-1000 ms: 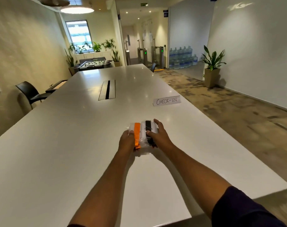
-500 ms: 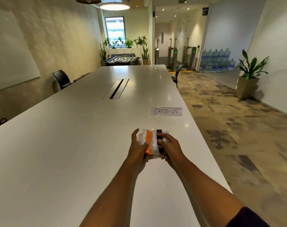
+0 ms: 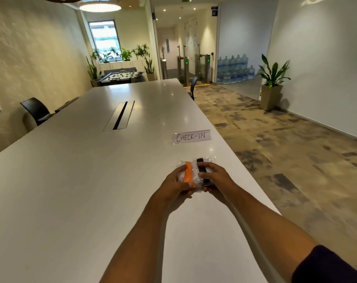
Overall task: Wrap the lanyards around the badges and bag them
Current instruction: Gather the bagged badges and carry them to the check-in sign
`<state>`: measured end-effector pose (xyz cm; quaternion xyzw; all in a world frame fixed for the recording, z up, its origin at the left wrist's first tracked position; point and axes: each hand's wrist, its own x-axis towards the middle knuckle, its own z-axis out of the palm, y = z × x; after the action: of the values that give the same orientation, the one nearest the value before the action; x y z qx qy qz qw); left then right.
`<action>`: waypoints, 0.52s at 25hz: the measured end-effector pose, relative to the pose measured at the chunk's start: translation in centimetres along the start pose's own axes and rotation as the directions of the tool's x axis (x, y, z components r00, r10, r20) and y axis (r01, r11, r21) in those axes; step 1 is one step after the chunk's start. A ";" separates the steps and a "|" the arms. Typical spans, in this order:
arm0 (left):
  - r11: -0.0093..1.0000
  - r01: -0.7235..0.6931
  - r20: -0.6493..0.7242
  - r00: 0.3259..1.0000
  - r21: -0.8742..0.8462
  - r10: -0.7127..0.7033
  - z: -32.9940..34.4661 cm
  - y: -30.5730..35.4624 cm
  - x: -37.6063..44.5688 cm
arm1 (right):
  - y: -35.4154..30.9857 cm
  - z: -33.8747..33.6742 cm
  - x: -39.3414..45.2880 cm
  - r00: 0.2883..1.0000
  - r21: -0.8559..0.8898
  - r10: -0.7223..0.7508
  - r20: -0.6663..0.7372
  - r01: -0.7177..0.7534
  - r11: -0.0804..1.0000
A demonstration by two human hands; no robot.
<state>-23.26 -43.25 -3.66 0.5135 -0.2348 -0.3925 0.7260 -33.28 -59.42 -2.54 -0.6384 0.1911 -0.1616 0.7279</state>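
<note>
- Head view: left hand (image 3: 174,184) and right hand (image 3: 215,178) both grip a clear bag (image 3: 194,176) just above the white worktop (image 3: 71,180).
- Orange lanyard (image 3: 187,174) and black lanyard (image 3: 202,170) lie inside the bag.
- "CHECK-IN" sign (image 3: 191,137) stands at 12 o'clock.

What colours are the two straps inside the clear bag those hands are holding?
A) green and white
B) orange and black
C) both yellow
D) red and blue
B: through the clear bag, an orange strap shows by the left hand and a black strap under the right hand.
</note>
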 end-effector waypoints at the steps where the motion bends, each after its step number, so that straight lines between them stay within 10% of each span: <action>1: 1.000 -0.003 -0.002 1.000 0.021 0.003 0.0 -0.4 0.5 | 0.2 -0.5 0.1 1.000 -0.016 -0.007 0.011 0.007 1.000; 13: 0.998 -0.061 -0.302 0.952 -0.029 0.050 4.8 -0.2 5.6 | 0.0 -5.9 6.0 0.983 0.030 -0.094 0.158 0.090 0.995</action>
<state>-23.65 -50.56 -2.45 0.5468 -0.1283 -0.2934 0.7736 -30.85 -67.43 -3.67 -0.6491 0.1007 -0.1456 0.7398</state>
